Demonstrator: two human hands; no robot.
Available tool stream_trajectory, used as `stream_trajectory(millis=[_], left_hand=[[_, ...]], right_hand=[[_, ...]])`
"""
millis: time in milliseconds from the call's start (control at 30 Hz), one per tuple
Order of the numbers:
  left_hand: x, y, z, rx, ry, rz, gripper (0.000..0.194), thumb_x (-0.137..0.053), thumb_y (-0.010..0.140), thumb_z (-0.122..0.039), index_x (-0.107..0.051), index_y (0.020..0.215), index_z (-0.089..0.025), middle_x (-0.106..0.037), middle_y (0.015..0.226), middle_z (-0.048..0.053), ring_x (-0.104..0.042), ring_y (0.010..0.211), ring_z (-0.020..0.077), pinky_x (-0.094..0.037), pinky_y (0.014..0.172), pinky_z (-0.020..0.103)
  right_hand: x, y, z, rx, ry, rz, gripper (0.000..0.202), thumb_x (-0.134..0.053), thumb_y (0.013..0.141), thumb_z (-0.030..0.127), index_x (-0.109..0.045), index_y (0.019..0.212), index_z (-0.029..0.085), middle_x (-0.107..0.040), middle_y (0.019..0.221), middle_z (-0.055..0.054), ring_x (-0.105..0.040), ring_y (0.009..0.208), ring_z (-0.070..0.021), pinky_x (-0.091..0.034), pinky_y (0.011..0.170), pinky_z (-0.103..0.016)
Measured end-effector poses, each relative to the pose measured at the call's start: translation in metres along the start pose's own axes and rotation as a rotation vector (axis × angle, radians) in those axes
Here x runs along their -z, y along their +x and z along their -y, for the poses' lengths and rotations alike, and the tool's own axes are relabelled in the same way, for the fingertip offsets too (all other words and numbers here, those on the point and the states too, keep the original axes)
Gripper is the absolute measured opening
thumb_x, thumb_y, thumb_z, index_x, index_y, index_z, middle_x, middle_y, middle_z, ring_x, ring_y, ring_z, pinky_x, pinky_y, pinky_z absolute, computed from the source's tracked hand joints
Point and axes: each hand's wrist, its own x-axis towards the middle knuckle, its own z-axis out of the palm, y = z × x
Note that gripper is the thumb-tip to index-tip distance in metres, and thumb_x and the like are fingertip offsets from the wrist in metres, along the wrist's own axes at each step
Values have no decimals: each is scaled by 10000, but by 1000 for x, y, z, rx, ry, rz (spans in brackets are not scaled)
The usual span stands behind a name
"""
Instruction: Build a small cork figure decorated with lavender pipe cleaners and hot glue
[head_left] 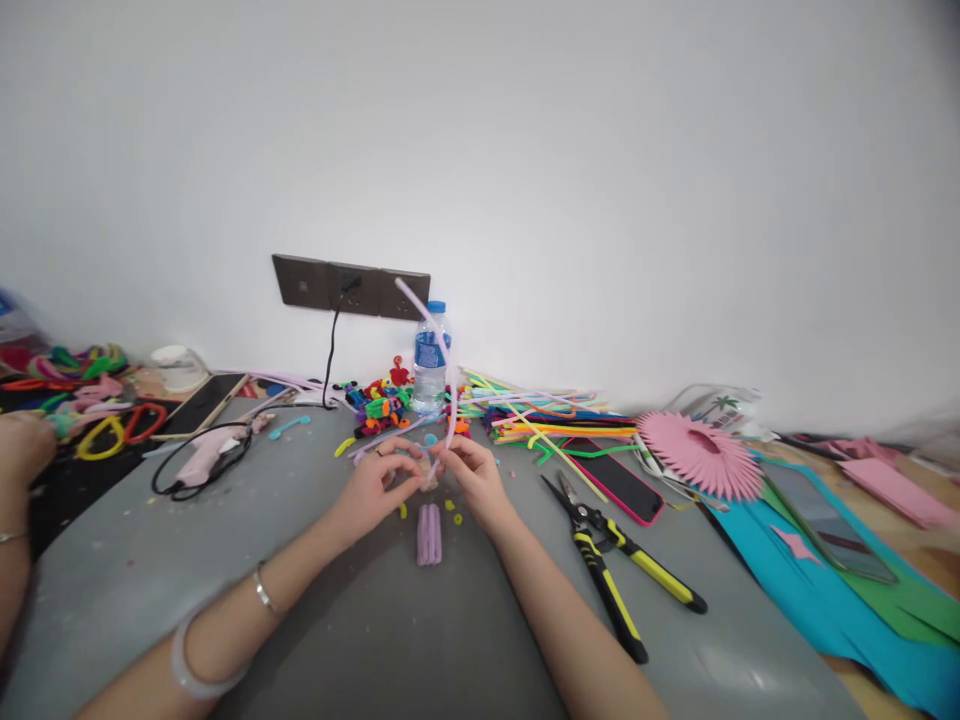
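Note:
A long lilac pipe cleaner (453,385) rises in a curve from between my fingers and bends left at the top, passing in front of the water bottle. My right hand (474,482) pinches it near its lower end. Close beside, my left hand (384,485) is closed at the fingertips on the same pipe cleaner; the exact contact is small and partly hidden. Just below both hands, a folded lilac pipe-cleaner bundle (429,535) lies on the grey mat (360,630). Small yellow bits (454,512) are scattered around it.
Yellow-black pruning shears (611,545) and a red-edged phone (616,482) lie to the right. Colourful pipe cleaners (562,425) and a water bottle (430,375) stand behind. At left are a corded pink glue gun (204,458) and another person's hand (26,450).

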Motion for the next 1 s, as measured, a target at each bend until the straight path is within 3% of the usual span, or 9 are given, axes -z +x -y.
stream_trajectory(millis=[133, 233, 300, 433, 600, 733, 833, 933, 1000], left_hand=[[5, 5, 5, 72, -159, -171, 228, -705, 775, -410, -754, 822, -192, -639, 1035, 87, -621, 869, 195, -497, 650, 264], [8, 7, 6, 119, -289, -245, 263, -759, 719, -439, -764, 810, -192, -672, 1045, 90, -613, 1017, 234, -505, 824, 315], [8, 8, 6, 180, -353, -267, 301, -780, 686, -474, -754, 755, -183, -682, 1054, 88, -619, 966, 223, -504, 789, 304], [4, 6, 7, 278, -448, -268, 367, -791, 662, -520, -721, 722, -165, -677, 1065, 75, -532, 638, 109, -431, 546, 237], [4, 5, 7, 295, -493, -216, 376, -781, 684, -511, -664, 691, -153, -655, 1045, 46, -359, 496, 31, -362, 485, 211], [6, 5, 5, 214, -400, -134, 350, -762, 711, -496, -651, 674, -166, -635, 1000, 52, -508, 645, 103, -446, 584, 237], [5, 4, 4, 106, -292, 36, 331, -741, 747, -467, -647, 638, -170, -598, 900, 52, -577, 854, 184, -494, 747, 294], [3, 2, 3, 61, -270, 191, 316, -715, 783, -443, -644, 646, -167, -544, 867, 39, -564, 823, 176, -494, 727, 295], [2, 2, 2, 54, -277, 191, 308, -710, 792, -434, -652, 653, -165, -535, 865, 37, -556, 815, 171, -487, 711, 283]], right_hand=[[1, 2, -1, 30, 92, -101, 301, -761, 751, 500, -760, 852, 216, -717, 732, -31, -644, 699, -182, -514, 726, -320], [0, 1, -1, 22, 104, -65, 272, -759, 763, 485, -759, 854, 228, -746, 796, -50, -682, 765, -209, -529, 765, -345], [-2, 0, 1, 5, 82, -12, 259, -754, 774, 477, -762, 851, 230, -754, 797, -54, -691, 772, -215, -533, 767, -348], [-6, -2, 4, -32, 44, 58, 267, -755, 777, 473, -767, 861, 220, -757, 784, -49, -680, 730, -200, -525, 722, -321], [-6, -2, 6, -72, 34, 109, 289, -742, 787, 485, -763, 852, 204, -744, 750, -44, -652, 680, -179, -507, 676, -295], [-4, -1, 6, -48, 38, 69, 297, -728, 796, 495, -749, 875, 209, -715, 734, -27, -631, 678, -167, -501, 679, -286], [-3, -1, 6, -19, 34, 45, 287, -734, 788, 481, -741, 881, 210, -673, 698, -9, -601, 659, -158, -489, 669, -278], [-2, -2, 3, -40, 44, 96, 276, -738, 784, 464, -742, 888, 209, -661, 705, -7, -584, 646, -149, -472, 652, -266], [-1, -1, 0, -43, 77, 104, 263, -733, 793, 450, -742, 905, 212, -658, 715, -2, -580, 647, -141, -463, 655, -259]])
